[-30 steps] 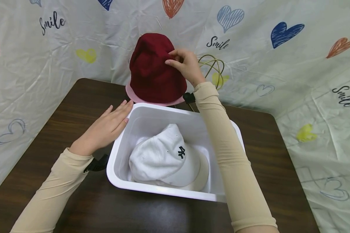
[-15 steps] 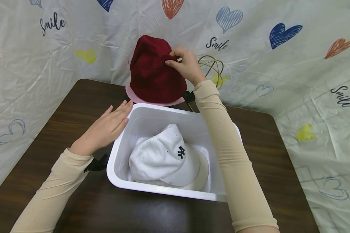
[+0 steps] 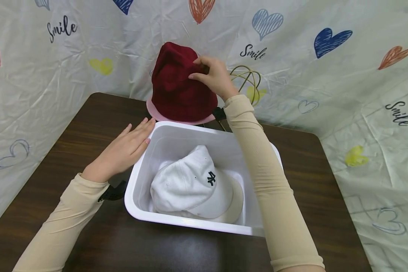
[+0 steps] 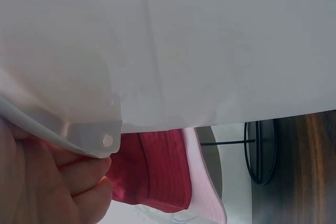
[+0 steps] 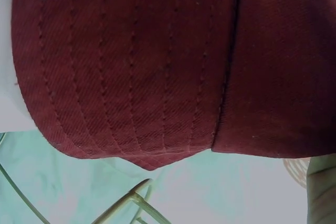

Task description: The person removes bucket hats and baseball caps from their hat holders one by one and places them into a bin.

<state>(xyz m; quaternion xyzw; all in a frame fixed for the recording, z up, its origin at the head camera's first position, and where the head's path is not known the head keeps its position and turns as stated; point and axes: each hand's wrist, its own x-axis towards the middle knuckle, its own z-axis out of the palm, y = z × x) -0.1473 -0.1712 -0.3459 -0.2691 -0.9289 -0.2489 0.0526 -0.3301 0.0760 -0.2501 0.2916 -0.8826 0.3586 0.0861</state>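
In the head view, a dark red bucket hat (image 3: 176, 90) sits behind the white tub, with a pink brim (image 3: 154, 109) showing beneath it. My right hand (image 3: 217, 77) is at the upper right of the red hat, thumb and index fingertips spread apart against its cloth. Stitched rows of the red brim (image 5: 131, 66) fill most of the right wrist view. My left hand (image 3: 122, 149) lies with straight fingers along the left rim of the white tub (image 3: 136, 211). Inside the tub is a white baseball cap (image 3: 183, 185) with a black logo, its bill toward the right.
A gold wire stand (image 3: 248, 81) rises behind my right wrist. Under the tub is a dark wooden table (image 3: 190, 249). A cloth backdrop (image 3: 292, 83) printed with hearts hangs behind it. A round black wire base (image 4: 260, 150) shows in the left wrist view.
My right thumb and index finger, earlier pinching a fold of the red hat, have parted, and the fold has flattened. The hat's crown has sunk slightly. My left hand stays put.
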